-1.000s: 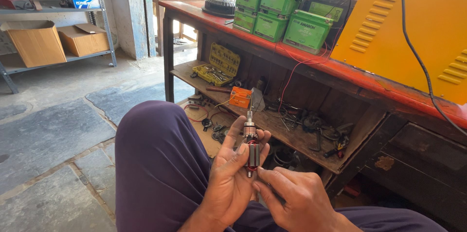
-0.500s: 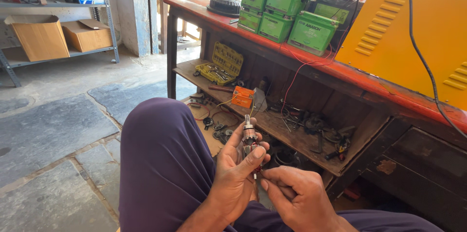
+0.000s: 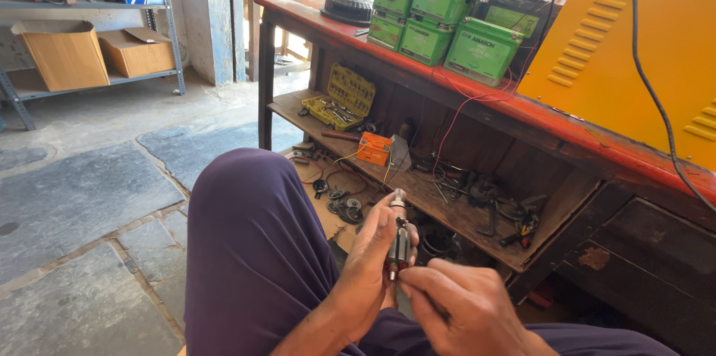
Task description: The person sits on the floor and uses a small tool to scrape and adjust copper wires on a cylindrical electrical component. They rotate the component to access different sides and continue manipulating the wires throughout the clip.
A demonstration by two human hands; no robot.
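Observation:
My left hand (image 3: 371,263) grips a small motor armature (image 3: 399,240), a metal shaft with a dark wound core, held upright above my lap. My right hand (image 3: 462,307) sits just below and to the right of it, fingers curled, fingertips touching the lower end of the armature. My knee in purple trousers (image 3: 253,251) fills the lower middle of the view. What the right fingertips pinch is hidden.
A red-topped wooden workbench (image 3: 522,113) stands to the right with several green batteries (image 3: 440,16), a yellow metal box (image 3: 634,57) and a lower shelf holding a yellow socket set (image 3: 339,98), an orange meter (image 3: 373,148) and loose tools. Cardboard boxes (image 3: 63,54) sit on a far rack.
Both hands have lowered the armature toward my lap. The view has tilted down a little, and the right hand has closed in on the armature's lower end.

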